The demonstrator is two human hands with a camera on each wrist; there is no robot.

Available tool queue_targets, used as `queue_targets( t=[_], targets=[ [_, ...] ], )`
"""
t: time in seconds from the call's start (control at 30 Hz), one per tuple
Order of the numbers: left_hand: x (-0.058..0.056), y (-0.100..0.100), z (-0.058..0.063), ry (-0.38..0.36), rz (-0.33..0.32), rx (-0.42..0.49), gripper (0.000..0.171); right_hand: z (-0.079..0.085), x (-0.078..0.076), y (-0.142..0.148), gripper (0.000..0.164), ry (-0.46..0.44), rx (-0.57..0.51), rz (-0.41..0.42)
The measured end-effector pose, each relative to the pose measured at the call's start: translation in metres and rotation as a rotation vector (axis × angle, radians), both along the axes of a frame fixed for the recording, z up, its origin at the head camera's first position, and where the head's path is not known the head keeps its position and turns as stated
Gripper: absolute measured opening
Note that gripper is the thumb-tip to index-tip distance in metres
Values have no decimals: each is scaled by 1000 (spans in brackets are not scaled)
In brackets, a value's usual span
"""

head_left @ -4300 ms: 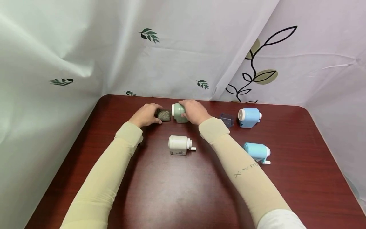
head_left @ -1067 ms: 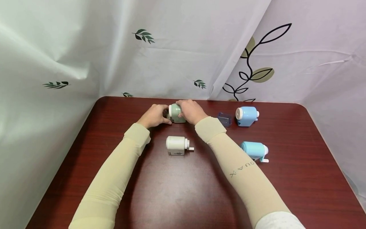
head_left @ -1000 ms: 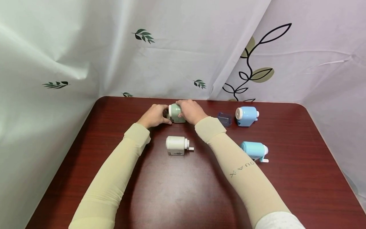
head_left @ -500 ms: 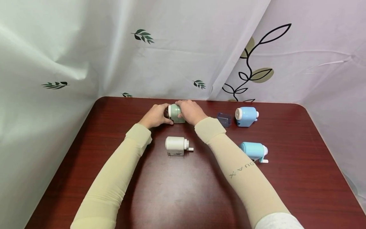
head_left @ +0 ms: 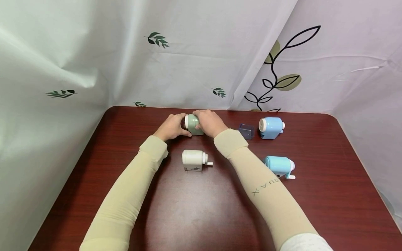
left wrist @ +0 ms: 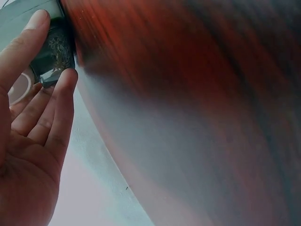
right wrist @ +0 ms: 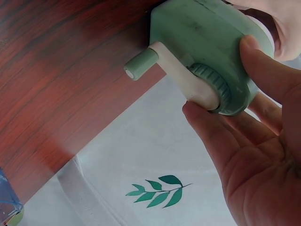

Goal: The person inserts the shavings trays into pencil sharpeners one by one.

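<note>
At the far side of the table, my right hand (head_left: 211,122) grips a green crank pencil sharpener (head_left: 193,121) from its crank end. The right wrist view shows its pale crank arm (right wrist: 186,77) and green knob (right wrist: 142,64), with a thumb on the body and a fingertip at the crank. My left hand (head_left: 171,128) holds the clear shavings drawer (left wrist: 60,51) between thumb and fingers, at the sharpener's opposite end. Shavings show through the drawer's wall, and most of the drawer is hidden in the head view.
A white crank sharpener (head_left: 192,159) stands nearer, in the middle of the table (head_left: 188,209). To the right are a loose dark-blue drawer (head_left: 246,131), a blue sharpener (head_left: 271,128) and a turquoise one (head_left: 278,165). A white curtain (head_left: 188,69) hangs behind the table.
My left hand has moved right, bringing the shavings drawer from beside the green sharpener right up to it. During the last second it edged slightly further in. My right hand keeps its grip.
</note>
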State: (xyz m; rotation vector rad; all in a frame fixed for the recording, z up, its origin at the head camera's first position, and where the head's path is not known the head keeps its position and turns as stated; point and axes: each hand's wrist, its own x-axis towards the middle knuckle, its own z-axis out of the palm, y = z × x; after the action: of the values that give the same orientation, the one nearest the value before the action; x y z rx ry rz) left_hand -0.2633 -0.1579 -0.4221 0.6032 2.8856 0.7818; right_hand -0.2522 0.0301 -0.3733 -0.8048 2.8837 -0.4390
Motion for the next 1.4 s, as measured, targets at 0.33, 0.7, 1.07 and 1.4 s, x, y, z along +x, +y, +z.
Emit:
queue_targets(
  t=[0.33,0.7,1.07,1.4],
  targets=[
    [-2,3,-1,-18,10,-1,79,0,0,0,56,-4,0,-1],
    [-2,3,-3,-12,17,13,78,2,1,0,57,-16,-10,-3],
    [0,8,-1,-38,26,-5,80,2,1,1,56,-11,-7,7],
    [0,8,-1,-21,19,-1,80,2,1,1,56,-10,-15,12]
  ],
)
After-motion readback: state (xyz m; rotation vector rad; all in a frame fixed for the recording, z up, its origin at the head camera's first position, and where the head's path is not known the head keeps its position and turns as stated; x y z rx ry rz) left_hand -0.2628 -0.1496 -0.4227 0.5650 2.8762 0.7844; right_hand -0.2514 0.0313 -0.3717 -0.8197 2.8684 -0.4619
